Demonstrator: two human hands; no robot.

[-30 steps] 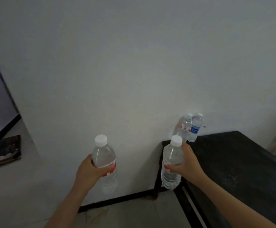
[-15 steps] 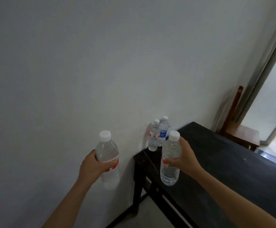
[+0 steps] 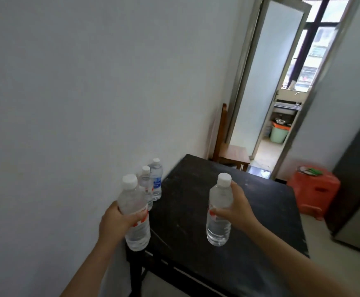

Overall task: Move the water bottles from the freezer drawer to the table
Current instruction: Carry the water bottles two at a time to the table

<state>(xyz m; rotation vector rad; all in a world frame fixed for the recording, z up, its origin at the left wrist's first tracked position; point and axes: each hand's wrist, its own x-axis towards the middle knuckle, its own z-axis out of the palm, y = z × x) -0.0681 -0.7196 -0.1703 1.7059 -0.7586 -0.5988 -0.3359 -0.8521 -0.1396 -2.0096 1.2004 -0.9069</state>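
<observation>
The left hand [image 3: 115, 221] is wrapped around a clear bottle with a red label [image 3: 134, 213], holding it upright over the near left corner of the black counter [image 3: 260, 211]. The right hand [image 3: 237, 207] grips a second red-labelled bottle [image 3: 218, 211] upright above the counter's middle. Two more bottles [image 3: 152, 183] stand together on the counter's far left corner, against the wall [image 3: 89, 103].

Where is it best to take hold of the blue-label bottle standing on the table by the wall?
Grip the blue-label bottle around its upper body, above the label, coming from the right, open table side. It stands upright; the wall and the red-label bottle crowd its left and near sides.
</observation>
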